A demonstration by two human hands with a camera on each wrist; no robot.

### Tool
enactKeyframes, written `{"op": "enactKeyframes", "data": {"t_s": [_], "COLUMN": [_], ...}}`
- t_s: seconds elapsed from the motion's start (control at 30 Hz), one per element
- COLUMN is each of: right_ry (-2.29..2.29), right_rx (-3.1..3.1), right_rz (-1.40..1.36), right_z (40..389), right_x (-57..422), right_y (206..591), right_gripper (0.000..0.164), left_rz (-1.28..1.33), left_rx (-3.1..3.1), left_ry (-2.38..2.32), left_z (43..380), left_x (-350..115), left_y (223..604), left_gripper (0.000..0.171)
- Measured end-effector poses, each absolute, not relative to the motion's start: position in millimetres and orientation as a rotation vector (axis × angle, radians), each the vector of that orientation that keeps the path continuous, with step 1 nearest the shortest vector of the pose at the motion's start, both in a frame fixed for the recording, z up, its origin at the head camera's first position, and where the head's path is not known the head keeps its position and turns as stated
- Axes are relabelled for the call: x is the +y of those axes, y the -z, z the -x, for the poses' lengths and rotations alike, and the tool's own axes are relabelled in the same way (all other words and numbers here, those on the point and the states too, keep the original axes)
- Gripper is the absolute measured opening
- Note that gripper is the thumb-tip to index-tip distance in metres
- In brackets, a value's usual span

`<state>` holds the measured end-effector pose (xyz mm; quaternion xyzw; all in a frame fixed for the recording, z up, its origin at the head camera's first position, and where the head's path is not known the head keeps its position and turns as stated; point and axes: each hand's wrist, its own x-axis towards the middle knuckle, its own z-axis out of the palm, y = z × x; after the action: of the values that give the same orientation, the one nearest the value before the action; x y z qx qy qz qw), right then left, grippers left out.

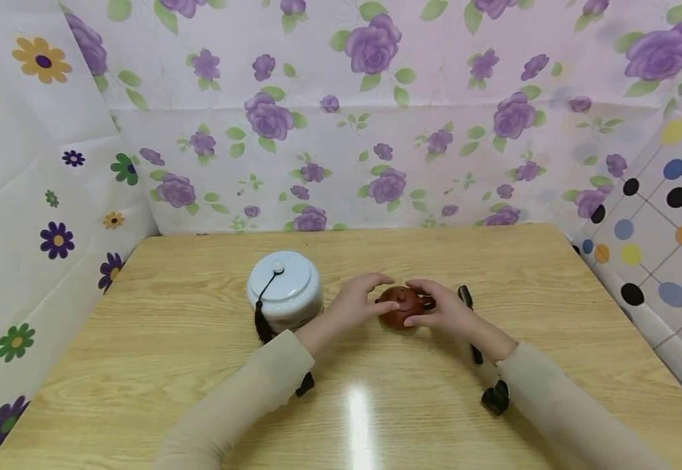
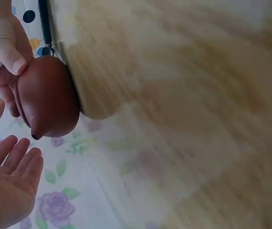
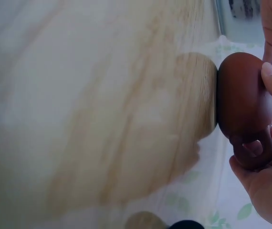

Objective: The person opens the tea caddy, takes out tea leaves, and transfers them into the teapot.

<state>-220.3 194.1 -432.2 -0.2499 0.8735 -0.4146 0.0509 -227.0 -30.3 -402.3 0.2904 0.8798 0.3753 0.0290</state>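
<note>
A reddish-brown clay teapot (image 1: 400, 313) stands on the wooden table, its lid on. My right hand (image 1: 449, 313) curves round the handle side, thumb on the near side and fingers on the far side. In the right wrist view the looped handle (image 3: 253, 160) lies by the palm, and the thumb touches the body. My left hand (image 1: 355, 301) is at the spout side, its thumb over the pot's front in the head view. In the left wrist view the left hand (image 2: 12, 186) has loosely bent fingers, apart from the teapot (image 2: 52, 98).
A pale lidded jar (image 1: 286, 294) with a black tassel (image 1: 261, 323) stands left of the teapot, close to the left forearm. Black pieces (image 1: 495, 397) show around the right forearm. Patterned cloth walls (image 1: 341, 143) border the wooden table (image 1: 158, 365) at back and sides.
</note>
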Motion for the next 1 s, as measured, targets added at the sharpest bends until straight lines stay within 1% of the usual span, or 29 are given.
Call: {"op": "enactKeyframes", "data": {"t_s": [0.17, 0.27, 0.4, 0.57, 0.83, 1.0], "right_ry": [1.255, 1.266, 1.276, 1.279, 1.271, 1.258], "right_rx": [2.661, 2.655, 2.638, 2.617, 2.624, 2.636], "right_rz": [0.76, 0.766, 0.765, 0.713, 0.687, 0.691], "right_z": [220.1, 220.3, 220.1, 219.0, 219.6, 220.5], "right_x": [195.2, 194.6, 192.1, 191.2, 192.4, 193.2], "right_y": [434.4, 434.4, 433.4, 431.8, 429.8, 430.4], "right_gripper": [0.066, 0.065, 0.065, 0.066, 0.067, 0.066], "left_rz": [-0.931, -0.944, -0.9, -0.878, -0.857, -0.9], "left_rx": [2.675, 2.663, 2.618, 2.568, 2.597, 2.623], "left_ry": [-1.187, -1.208, -1.26, -1.316, -1.281, -1.248], "left_z": [228.0, 228.2, 229.1, 230.7, 234.6, 235.2], "left_x": [-25.1, -23.0, -22.1, -21.8, -17.2, -15.5], "left_y": [406.1, 407.3, 409.7, 411.4, 409.8, 409.5], "left_gripper": [0.043, 0.039, 0.036, 0.031, 0.027, 0.023]}}
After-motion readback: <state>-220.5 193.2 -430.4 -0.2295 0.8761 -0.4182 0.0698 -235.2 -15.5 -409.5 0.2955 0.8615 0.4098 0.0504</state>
